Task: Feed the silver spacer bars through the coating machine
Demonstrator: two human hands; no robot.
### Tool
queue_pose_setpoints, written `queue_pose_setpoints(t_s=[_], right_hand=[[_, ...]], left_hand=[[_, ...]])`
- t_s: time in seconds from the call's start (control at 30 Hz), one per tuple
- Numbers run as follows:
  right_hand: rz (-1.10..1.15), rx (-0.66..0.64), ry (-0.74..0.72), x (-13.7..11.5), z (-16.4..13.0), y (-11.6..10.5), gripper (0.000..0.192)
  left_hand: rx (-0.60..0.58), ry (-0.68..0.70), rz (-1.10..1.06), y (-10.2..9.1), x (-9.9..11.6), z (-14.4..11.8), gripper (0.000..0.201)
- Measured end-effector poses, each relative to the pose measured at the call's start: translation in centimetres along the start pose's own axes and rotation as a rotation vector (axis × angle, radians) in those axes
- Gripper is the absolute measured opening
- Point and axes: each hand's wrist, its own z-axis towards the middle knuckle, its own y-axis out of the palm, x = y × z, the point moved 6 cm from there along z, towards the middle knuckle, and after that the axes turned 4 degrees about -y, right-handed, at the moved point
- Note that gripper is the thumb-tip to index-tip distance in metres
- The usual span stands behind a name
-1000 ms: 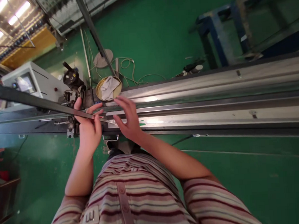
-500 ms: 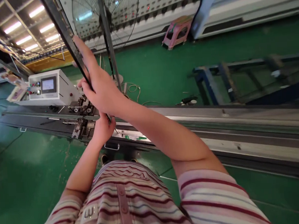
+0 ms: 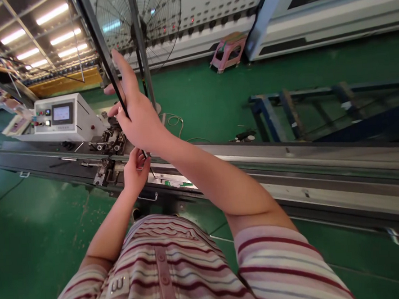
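A long, thin dark bar [image 3: 98, 40] runs at a slant from the top of the view down to the machine bed. My right hand [image 3: 143, 121] grips it partway up, index finger stretched along it and the other fingers bent behind. Lower down, my left hand [image 3: 135, 171] has its fingers curled at the bar, close to its bottom end; the exact contact is partly hidden. Beneath the hands lies a pale metal rail [image 3: 169, 177] with green patches. Left of them sits a metal clamp-like mechanism [image 3: 108, 146] on the bench.
A white control box [image 3: 60, 115] with a screen stands on the bench's left part. Behind are a large wire-guarded fan [image 3: 140, 31], a pink stool [image 3: 229, 53] and a blue frame [image 3: 278, 113]. The long machine bed [image 3: 340, 190] extends right. A cable [image 3: 174, 120] lies on the green floor.
The bar's upper part has swung right and stands a little steeper, with my right hand moving along. My left hand's fingers have shifted at the bar. The view has turned slightly.
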Motion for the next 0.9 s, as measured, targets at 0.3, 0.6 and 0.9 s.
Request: queue_pose_setpoints(t_s=[0.3, 0.6, 0.9], right_hand=[[-0.010, 0.126, -0.013, 0.4, -0.6, 0.8, 0.082], [0.071, 0.168, -0.149, 1.7, -0.6, 1.4, 0.065], [0.066, 0.182, -0.119, 1.2, -1.0, 0.9, 0.064]], left_hand=[[0.123, 0.003, 0.344, 0.3, 0.5, -0.4, 0.033], [0.081, 0.042, 0.393, 0.6, 0.8, -0.2, 0.032], [0.133, 0.021, 0.440, 0.7, 0.9, -0.1, 0.026]])
